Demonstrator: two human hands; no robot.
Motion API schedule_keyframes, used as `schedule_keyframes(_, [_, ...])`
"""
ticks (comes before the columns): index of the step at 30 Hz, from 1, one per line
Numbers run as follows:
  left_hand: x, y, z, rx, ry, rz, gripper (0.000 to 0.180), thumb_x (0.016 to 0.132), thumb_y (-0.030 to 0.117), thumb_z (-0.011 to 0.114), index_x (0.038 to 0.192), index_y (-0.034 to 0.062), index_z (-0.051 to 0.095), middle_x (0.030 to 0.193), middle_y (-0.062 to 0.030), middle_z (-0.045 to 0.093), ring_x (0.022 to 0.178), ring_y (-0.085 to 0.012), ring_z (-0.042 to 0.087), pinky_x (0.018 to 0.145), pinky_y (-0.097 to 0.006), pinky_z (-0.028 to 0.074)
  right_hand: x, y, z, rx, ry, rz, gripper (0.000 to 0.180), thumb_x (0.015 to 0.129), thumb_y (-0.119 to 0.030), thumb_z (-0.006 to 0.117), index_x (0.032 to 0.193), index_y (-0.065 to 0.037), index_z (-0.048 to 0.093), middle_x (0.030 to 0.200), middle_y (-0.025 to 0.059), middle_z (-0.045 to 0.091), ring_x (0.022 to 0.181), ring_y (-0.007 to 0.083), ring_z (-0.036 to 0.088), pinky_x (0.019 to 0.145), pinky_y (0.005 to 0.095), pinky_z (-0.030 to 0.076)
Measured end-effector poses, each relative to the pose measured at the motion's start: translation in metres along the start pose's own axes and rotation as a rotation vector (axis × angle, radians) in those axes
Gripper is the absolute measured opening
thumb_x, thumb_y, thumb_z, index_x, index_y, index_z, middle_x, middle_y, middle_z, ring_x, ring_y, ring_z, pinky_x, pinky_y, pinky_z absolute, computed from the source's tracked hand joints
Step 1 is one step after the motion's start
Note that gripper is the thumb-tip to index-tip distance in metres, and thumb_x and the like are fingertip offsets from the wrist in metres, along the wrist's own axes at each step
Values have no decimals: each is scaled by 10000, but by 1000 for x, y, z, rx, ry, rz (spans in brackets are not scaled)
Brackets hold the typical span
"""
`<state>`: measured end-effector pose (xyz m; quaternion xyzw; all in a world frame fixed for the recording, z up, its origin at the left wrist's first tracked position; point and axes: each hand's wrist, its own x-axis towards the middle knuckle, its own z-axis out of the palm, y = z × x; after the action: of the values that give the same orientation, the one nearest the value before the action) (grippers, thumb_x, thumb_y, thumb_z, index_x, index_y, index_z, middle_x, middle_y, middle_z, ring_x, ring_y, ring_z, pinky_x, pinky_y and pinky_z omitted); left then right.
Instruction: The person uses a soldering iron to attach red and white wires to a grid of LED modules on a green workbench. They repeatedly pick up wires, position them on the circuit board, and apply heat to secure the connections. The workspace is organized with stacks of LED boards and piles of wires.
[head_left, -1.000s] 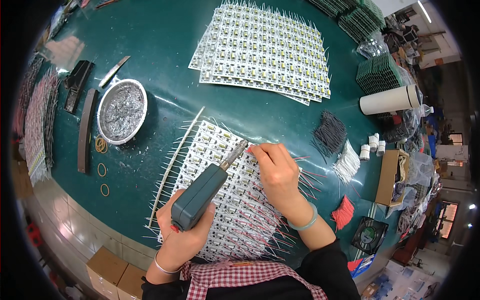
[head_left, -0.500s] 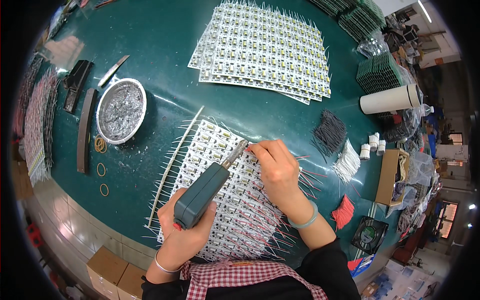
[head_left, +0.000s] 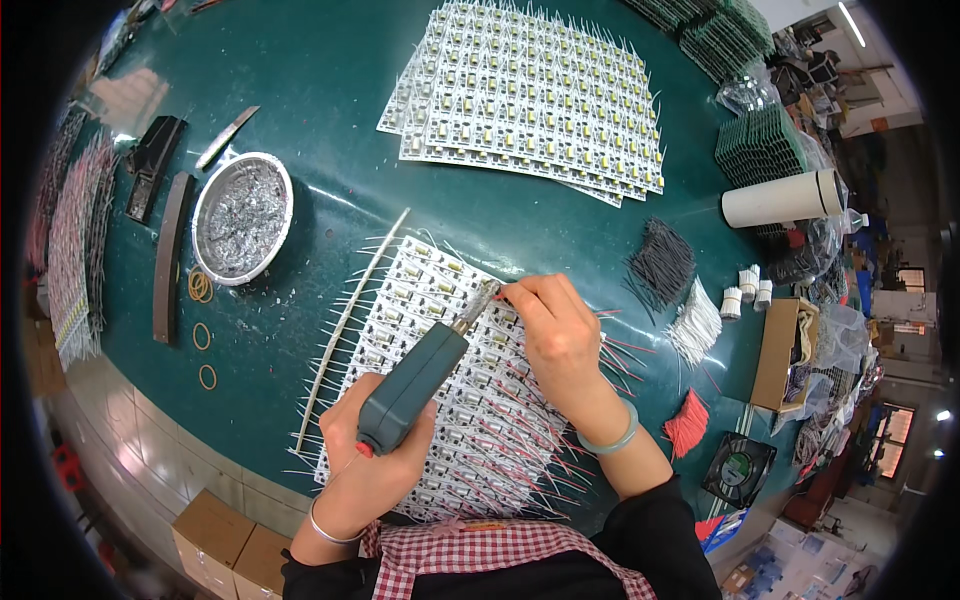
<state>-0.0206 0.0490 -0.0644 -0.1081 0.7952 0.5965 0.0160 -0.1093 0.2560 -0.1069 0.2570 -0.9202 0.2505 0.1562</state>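
— Where is the green soldering tool [head_left: 415, 385] right now?

— In the left hand [head_left: 372, 462]. The fingers are wrapped tight around its fat handle, low down near the person's body. It lies slanted: handle down and to the left, metal tip up and to the right.

— And what does the tip touch?

— It rests on the white sheet of little circuit boards [head_left: 455, 390] lying on the green tabletop [head_left: 330, 110]. The tip ends just beside the right hand [head_left: 560, 335], so that hand is the nearer one to the working spot.

— What are the right fingers doing?

— They are pinched close together, pointing left at the tip (I think they hold a thin wire, but it is too small to be sure). Red wires [head_left: 520, 440] stick out of the sheet below that hand.

— Anything different from a second ago?

— Not much. The tool has slid a tiny bit lower along the sheet, and both hands stay where they were, still gripping the same way.

— What else is around?

— A round foil dish [head_left: 241, 217] sits well apart on the left, and a second sheet of boards [head_left: 530, 100] lies farther up.
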Motion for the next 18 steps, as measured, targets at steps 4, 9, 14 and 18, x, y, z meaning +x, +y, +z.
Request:
schedule_keyframes(4, [-2, -6, 0, 5, 15, 48, 132, 789, 30, 745, 812, -5, 620, 682, -63, 591, 566, -111, 538, 526, -272, 414, 0, 0, 1, 6, 4, 3, 226, 705, 20, 636, 931, 13, 647, 897, 93, 595, 784, 263, 597, 640, 359, 497])
schedule_keyframes(9, [0, 8, -2, -4, 32, 4, 126, 793, 22, 744, 819, -9, 625, 681, -53, 595, 570, -87, 527, 523, -257, 412, 2, -2, 0, 19, 16, 32, 280, 676, 126, 619, 920, 0, 673, 859, 97, 627, 760, 253, 611, 635, 351, 510])
schedule_keyframes(14, [0, 3, 0, -26, 42, 30, 126, 792, 21, 744, 825, -11, 627, 675, -54, 600, 568, -92, 538, 524, -258, 419, 1, 1, 1, 27, 20, 8, 238, 699, 38, 625, 933, 6, 653, 883, 90, 603, 767, 259, 593, 635, 358, 495])
schedule_keyframes(18, [0, -1, 1, -6, 8, 13, 134, 783, 18, 744, 826, -14, 621, 675, -65, 601, 568, -105, 551, 527, -268, 426, 1, 0, 2, 26, 24, 11, 241, 695, 41, 624, 932, 8, 653, 879, 93, 606, 764, 256, 593, 634, 356, 496])
